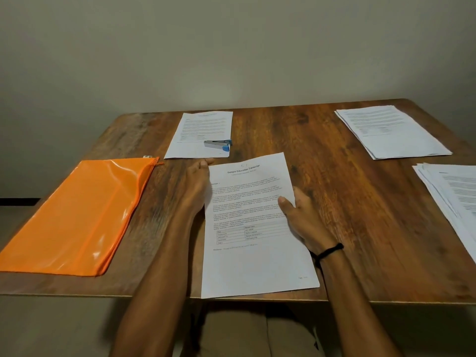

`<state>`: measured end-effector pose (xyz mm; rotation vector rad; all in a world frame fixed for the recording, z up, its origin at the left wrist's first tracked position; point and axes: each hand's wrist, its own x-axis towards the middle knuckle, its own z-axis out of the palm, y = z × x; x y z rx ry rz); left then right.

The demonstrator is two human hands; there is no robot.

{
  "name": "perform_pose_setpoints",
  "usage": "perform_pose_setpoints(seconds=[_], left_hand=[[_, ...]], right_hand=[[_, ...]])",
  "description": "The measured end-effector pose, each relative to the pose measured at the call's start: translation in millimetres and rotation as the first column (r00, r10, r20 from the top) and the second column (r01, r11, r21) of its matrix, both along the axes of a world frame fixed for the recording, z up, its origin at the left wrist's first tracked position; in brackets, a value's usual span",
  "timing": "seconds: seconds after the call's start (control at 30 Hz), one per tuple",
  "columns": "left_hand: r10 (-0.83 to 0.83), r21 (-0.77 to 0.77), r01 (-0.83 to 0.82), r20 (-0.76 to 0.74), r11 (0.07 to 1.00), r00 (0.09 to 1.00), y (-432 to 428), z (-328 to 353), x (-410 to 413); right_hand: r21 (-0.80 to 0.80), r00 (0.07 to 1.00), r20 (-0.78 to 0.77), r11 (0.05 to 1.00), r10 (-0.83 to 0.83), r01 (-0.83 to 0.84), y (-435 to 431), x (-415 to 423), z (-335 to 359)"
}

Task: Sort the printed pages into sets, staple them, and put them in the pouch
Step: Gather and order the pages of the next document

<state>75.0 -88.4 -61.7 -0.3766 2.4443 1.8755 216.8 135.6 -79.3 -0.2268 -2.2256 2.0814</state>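
Presently, both hands are engaged on one set of printed pages point(257, 225), headed "Sample Education Transcript", lying at the near edge of the counter point(322, 140) and overhanging it slightly. The left hand point(197, 185) lies flat along the set's left margin, fingers together. The right hand point(302, 215) is clamped on the right margin, thumb on top and fingers underneath. Whether this set holds one sheet or several cannot be told.

Step in hand, as judged: squaring up a sorted set ahead of stapling.

The stapler point(218, 145) rests on a second set point(199, 135) toward the far edge, just beyond the left hand. The orange pouch point(77, 215) lies flat at the near left corner; whether its zip is open cannot be told. Two further stacks occupy the right side: one point(391, 131) at the far right corner, one fanned stack point(453, 202) at the right edge.

Next move calls for one hand to fetch the stapler while the other keeps the edges aligned. A corner staple appears appropriate.
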Motion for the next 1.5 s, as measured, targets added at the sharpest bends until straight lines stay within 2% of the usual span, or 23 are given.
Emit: perform_pose_setpoints(seconds=[0.13,0.27,0.33,0.4,0.53,0.63,0.83,1.07,1.23,1.5], left_hand=[[-0.034,0.106,0.028,0.054,0.994,0.998,2.9,10.3,16.2],[-0.131,0.382,0.071,0.132,0.921,0.983,-5.4,4.2,26.1],[-0.16,0.441,0.083,0.14,0.894,0.977,-9.3,4.3,28.0],[-0.17,0.435,0.101,0.123,0.895,0.978,-9.3,2.0,27.4],[-0.166,0.246,0.166,-0.021,0.955,0.986,-1.0,-2.2,30.8],[-0.165,0.203,0.176,-0.069,0.963,0.984,-0.2,-5.1,30.0],[-0.172,0.202,0.191,-0.108,0.961,0.979,2.7,-8.5,29.1],[-0.14,0.281,0.145,-0.036,0.949,0.989,9.3,-4.3,22.4],[-0.15,0.412,0.138,-0.004,0.901,0.989,4.5,-3.3,20.6],[-0.163,0.398,0.151,-0.003,0.905,0.987,1.3,-2.7,22.9]], right_hand=[[0.004,1.0,-0.002,1.0,-0.018,0.018,-1.2,0.2,1.5],[0.009,1.0,-0.012,1.0,-0.027,0.027,-2.3,0.3,1.6],[0.006,0.999,-0.02,1.0,-0.03,0.03,-2.4,0.0,1.0],[0.007,0.999,-0.02,0.999,-0.038,0.039,-3.3,-0.8,0.5],[0.044,0.998,-0.02,0.997,-0.064,0.064,-4.5,-2.9,-0.8],[0.068,0.998,-0.025,0.996,-0.057,0.058,-4.7,-2.9,-1.3],[0.083,0.999,-0.045,0.996,-0.03,0.034,-6.6,-3.9,-2.4],[0.014,0.999,-0.052,1.0,-0.012,0.013,-10.3,-5.2,2.7],[-0.056,1.0,-0.022,0.998,-0.008,0.007,-0.8,-6.3,4.7],[-0.06,0.999,-0.035,0.998,0.027,-0.029,-3.8,-8.4,4.1]])
